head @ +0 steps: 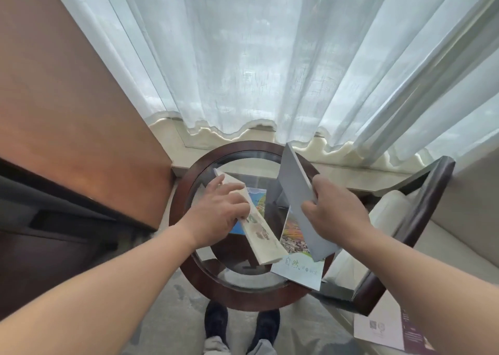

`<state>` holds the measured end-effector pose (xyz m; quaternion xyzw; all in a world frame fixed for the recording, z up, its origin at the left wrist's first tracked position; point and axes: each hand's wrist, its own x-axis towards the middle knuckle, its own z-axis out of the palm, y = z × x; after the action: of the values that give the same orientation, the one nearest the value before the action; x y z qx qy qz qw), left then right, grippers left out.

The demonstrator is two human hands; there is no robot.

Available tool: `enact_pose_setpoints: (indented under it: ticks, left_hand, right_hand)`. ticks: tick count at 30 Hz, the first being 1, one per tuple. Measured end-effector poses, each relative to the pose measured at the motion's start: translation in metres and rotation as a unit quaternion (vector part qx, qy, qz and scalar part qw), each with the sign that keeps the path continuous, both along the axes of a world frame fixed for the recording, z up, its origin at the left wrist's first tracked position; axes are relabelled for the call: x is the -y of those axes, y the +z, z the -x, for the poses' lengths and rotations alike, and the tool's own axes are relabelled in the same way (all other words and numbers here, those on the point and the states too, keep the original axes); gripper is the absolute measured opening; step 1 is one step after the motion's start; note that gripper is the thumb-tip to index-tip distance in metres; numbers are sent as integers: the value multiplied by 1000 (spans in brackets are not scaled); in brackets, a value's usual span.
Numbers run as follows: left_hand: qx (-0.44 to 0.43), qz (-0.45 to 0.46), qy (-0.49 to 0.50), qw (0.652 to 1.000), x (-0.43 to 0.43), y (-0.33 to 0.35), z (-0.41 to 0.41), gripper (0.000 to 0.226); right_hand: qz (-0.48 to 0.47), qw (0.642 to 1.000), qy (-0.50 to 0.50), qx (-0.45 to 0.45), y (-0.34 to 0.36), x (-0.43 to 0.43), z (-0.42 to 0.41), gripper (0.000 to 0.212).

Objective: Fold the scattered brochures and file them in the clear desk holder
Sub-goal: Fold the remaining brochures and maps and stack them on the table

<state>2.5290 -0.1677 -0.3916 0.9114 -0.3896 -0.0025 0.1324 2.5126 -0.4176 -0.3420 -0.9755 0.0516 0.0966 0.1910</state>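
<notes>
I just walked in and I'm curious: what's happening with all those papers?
A person stands at a round glass table, handling brochures. The left grip holds a folded cream brochure over the table, and the right grip holds a grey brochure tilted up. A green brochure and a blue brochure lie on the glass. Another leaflet lies on the chair.

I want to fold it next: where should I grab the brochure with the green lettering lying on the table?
Pinch the brochure by its near right corner, coming from your right: it lies flat, but that corner seems to overhang the table rim, so fingers fit beneath.
</notes>
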Motion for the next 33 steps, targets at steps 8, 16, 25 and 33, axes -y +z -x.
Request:
enact_pose_setpoints:
  ticks: [8,16,25,33]
  left_hand:
    - [-32,-72,-117,990,-21,-63,-7,20]
    - [-37,-57,-118,991,-43,-85,-11,22]
    - [-116,-143,-120,976,-62,-129,-9,38]
    - [-158,-36,-2,987,-37,-111,-9,39]
  right_hand:
    - [-4,999,-43,-19,-24,-9,2,27]
    - [-1,997,-69,-36,-40,-21,9,25]
    - [9,997,-77,-19,-49,-36,4,27]
    - [-7,997,-66,-28,-54,-65,3,31]
